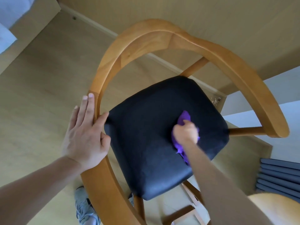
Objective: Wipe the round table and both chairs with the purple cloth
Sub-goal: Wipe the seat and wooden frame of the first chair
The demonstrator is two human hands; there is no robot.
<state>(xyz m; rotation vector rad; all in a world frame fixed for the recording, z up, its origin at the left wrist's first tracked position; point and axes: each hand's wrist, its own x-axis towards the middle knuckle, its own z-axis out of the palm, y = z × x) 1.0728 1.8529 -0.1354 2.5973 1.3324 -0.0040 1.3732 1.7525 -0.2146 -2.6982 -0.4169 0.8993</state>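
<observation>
A wooden chair (pixel 162 34) with a curved armrest frame and a black padded seat (pixel 146 127) fills the middle of the view. My right hand (pixel 185 131) grips the bunched purple cloth (pixel 184 118) and holds it down on the right part of the seat. My left hand (pixel 85 130) lies flat along the chair's left armrest, fingers straight, thumb touching the seat's edge. A rounded edge of the light wooden round table (pixel 280 207) shows at the bottom right corner.
Pale wood floor (pixel 40 86) surrounds the chair, with a skirting board along the wall behind. Grey pleated curtain folds (pixel 279 176) hang at the right. A grey shoe (pixel 84 207) stands on the floor by the chair's front left leg.
</observation>
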